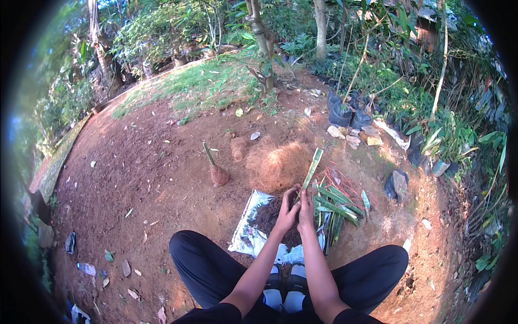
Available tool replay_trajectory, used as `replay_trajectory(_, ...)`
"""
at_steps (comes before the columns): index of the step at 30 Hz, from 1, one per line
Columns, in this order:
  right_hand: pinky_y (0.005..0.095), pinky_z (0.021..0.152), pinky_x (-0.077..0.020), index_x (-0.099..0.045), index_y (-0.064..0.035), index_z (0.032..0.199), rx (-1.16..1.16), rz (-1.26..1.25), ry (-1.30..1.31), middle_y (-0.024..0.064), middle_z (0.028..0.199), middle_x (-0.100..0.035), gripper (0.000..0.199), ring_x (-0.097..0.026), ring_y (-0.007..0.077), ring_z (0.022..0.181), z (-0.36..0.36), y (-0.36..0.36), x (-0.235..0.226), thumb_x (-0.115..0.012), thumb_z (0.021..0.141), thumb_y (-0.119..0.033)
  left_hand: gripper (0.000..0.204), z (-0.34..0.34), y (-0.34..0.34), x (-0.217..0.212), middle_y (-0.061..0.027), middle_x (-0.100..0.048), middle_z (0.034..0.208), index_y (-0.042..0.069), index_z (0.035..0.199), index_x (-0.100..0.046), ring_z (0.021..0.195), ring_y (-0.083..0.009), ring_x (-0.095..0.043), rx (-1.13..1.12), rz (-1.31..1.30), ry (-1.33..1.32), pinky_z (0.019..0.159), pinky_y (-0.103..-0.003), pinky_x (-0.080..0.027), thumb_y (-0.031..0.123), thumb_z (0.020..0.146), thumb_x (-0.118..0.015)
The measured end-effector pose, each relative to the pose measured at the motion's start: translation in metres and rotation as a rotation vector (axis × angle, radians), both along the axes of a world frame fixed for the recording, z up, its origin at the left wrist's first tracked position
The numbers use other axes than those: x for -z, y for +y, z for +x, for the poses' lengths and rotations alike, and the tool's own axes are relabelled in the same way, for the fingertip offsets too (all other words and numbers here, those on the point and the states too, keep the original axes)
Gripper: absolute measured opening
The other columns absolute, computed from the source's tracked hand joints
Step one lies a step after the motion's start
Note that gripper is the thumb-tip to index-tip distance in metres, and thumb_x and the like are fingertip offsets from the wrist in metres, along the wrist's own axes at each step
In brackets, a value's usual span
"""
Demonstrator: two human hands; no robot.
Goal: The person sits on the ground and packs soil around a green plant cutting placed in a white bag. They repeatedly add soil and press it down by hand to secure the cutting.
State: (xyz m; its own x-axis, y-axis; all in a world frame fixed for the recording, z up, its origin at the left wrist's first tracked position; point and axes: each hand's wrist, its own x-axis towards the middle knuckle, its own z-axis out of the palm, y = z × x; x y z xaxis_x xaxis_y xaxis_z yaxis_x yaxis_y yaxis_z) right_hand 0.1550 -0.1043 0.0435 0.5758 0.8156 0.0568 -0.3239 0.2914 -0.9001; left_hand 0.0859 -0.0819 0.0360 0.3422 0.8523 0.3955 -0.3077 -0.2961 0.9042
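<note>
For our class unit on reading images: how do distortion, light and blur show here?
Head view: the greenish strip at left bends near the picture's dark rim; head view: sunlight brightens the soil at right; head view: far-left foliage is hazy, less sharp than the green leaf strip.

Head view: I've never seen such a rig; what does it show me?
No machine here: a person works bare-handed. The one picture comes from a wide camera worn on the head, looking down. The left hand and right hand hold the lower part of a long green leaf. On the earth lies a white sack with dark soil; cut leaves lie to its right. Beyond are a heap of brown fibre and, left of it, a brown bundle with a green stem sticking up.
</note>
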Motion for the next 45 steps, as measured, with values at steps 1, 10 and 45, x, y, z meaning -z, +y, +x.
replay_trajectory(1, 0.0303, 0.101, -0.0388, -0.054, -0.0014, 0.125, -0.005, 0.006, 0.006, 0.0088, 0.124, -0.057, 0.042, -0.052, 0.0183, 0.116, 0.0, 0.0, -0.003, -0.048, 0.099, -0.034, 0.047, -0.002, -0.001, -0.003, -0.0177, -0.046, 0.134, 0.001, 0.132, -0.042, 0.131, -0.0255, -0.039, 0.044, -0.045, -0.049, 0.11, -0.036, -0.027, 0.016, 0.09, -0.055)
replay_trajectory(10, 0.0292, 0.087, -0.0469, -0.046, -0.0064, 0.133, -0.109, 0.047, 0.229, 0.0092, 0.11, -0.059, 0.042, -0.057, 0.0158, 0.097, -0.007, -0.005, -0.015, -0.044, 0.101, -0.034, 0.031, 0.023, -0.01, 0.012, -0.0109, -0.059, 0.112, -0.001, 0.111, -0.057, 0.102, -0.0201, -0.055, -0.579, -0.316, -0.195, 0.094, -0.033, -0.042, 0.023, 0.098, -0.043)
replay_trajectory(45, 0.0308, 0.062, -0.0433, -0.061, -0.0008, 0.079, -0.127, 0.197, -0.333, 0.005, 0.071, -0.061, 0.033, -0.056, 0.015, 0.066, -0.019, 0.01, -0.016, -0.053, 0.097, -0.027, 0.064, 0.005, -0.003, 0.007, -0.0073, -0.058, 0.101, 0.005, 0.113, -0.056, 0.101, -0.0203, -0.057, -0.169, -0.882, -0.635, 0.091, -0.037, -0.046, 0.063, 0.092, -0.039)
